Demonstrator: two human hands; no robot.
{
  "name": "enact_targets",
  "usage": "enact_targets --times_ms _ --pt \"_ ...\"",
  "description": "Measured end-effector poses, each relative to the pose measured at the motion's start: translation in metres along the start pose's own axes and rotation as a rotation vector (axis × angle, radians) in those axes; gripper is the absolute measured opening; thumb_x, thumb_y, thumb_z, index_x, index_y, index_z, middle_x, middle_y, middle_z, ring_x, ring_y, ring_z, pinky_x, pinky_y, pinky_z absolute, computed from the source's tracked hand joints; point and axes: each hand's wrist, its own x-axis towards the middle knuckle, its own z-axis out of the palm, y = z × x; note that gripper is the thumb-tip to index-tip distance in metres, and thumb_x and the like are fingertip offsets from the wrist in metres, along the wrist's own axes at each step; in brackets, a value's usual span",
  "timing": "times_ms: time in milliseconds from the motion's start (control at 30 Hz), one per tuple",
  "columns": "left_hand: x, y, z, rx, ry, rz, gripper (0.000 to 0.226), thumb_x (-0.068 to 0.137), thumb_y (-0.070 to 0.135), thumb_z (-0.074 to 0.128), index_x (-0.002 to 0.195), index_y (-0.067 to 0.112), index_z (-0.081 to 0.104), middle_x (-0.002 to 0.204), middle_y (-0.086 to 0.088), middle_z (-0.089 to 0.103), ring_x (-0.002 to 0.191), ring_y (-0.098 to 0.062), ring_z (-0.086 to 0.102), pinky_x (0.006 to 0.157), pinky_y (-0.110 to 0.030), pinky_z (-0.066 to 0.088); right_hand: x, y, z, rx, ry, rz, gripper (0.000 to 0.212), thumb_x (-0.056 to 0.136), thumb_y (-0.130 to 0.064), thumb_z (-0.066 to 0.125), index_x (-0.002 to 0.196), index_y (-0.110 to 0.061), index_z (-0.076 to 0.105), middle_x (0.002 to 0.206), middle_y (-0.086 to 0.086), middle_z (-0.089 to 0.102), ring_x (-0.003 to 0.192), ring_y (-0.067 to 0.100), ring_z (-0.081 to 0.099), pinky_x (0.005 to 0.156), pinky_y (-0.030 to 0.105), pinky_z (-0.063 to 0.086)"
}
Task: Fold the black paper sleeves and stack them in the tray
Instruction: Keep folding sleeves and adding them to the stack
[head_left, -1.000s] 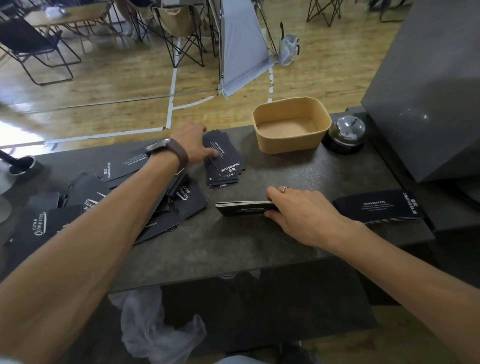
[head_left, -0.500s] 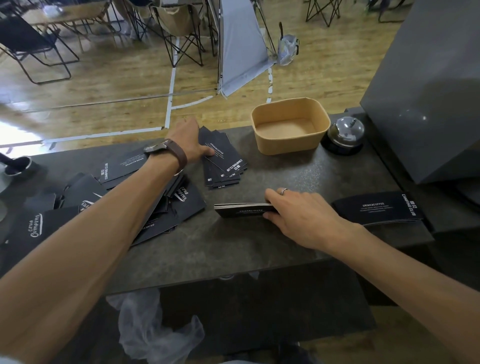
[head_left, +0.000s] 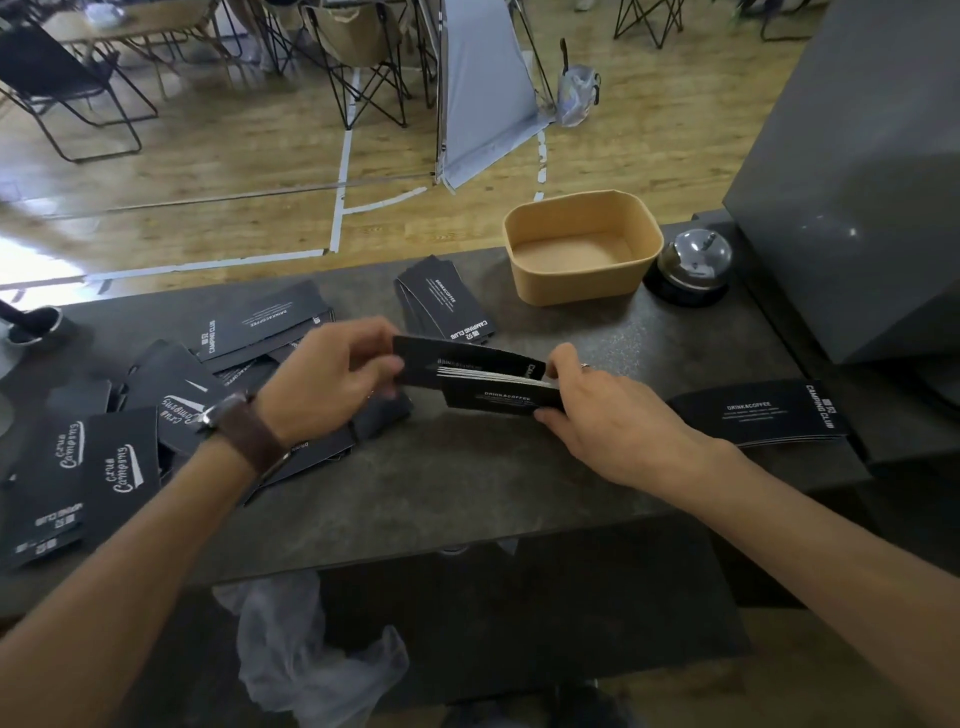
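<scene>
Above the middle of the dark counter (head_left: 519, 467), my left hand (head_left: 332, 379) pinches one black paper sleeve (head_left: 457, 358) by its left end. My right hand (head_left: 597, 410) grips a small stack of folded sleeves (head_left: 498, 400) just under and right of that sleeve. The tan tray (head_left: 582, 249) stands behind them at the counter's far edge, with nothing visible inside. A fanned pile of sleeves (head_left: 447, 306) lies left of the tray. Loose sleeves (head_left: 119, 441) are scattered over the left part of the counter. A flat stack of sleeves (head_left: 769, 415) lies at the right.
A chrome call bell (head_left: 693, 260) sits right of the tray. A large grey box (head_left: 857, 182) fills the right side. A black holder (head_left: 31, 325) stands at the far left. Crumpled clear plastic (head_left: 311, 654) hangs below the counter's front edge.
My left hand left the fanned pile with one sleeve and came toward the middle. My right hand lifted its stack off the counter to meet it.
</scene>
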Motion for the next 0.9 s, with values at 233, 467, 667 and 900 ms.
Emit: enact_targets --times_ms 233,467,667,900 --pt "-0.03 -0.006 0.017 0.071 -0.085 0.006 0.026 0.089 0.001 0.06 0.091 0.028 0.061 0.068 0.004 0.063 0.065 -0.014 0.061 0.067 -0.034 0.051 0.003 -0.005 0.001 -0.004 -0.023 0.012 0.031 0.094 -0.042 0.059 0.102 -0.028 0.033 0.094 -0.005 0.049 0.079 0.022 0.061 0.07 0.045 0.054" --pt "-0.03 0.014 0.047 0.292 -0.099 0.132 0.016 0.078 0.023 0.061 0.094 0.02 0.057 0.078 0.012 0.056 0.071 -0.009 0.053 0.067 -0.028 0.044 0.007 -0.005 0.002 -0.139 -0.05 -0.078 0.022 0.097 -0.047 0.051 0.091 -0.033 0.035 0.082 -0.013 0.04 0.076 0.013 0.054 0.067 0.036 0.048" --pt "-0.025 0.023 0.066 0.386 -0.015 0.137 0.02 0.092 0.041 0.055 0.087 0.023 0.049 0.08 0.009 0.052 0.076 -0.021 0.055 0.067 -0.038 0.044 0.009 -0.014 0.001 -0.172 -0.038 -0.146 0.025 0.094 -0.047 0.054 0.089 -0.033 0.034 0.085 -0.01 0.042 0.081 0.021 0.056 0.067 0.039 0.045" --pt "-0.024 0.023 0.068 0.446 -0.016 0.141 0.016 0.092 0.035 0.056 0.091 0.022 0.048 0.083 0.008 0.049 0.077 -0.025 0.055 0.064 -0.035 0.04 0.009 -0.012 0.004 -0.196 -0.026 -0.143 0.024 0.096 -0.047 0.051 0.09 -0.032 0.033 0.087 -0.009 0.046 0.078 0.021 0.057 0.063 0.037 0.042"
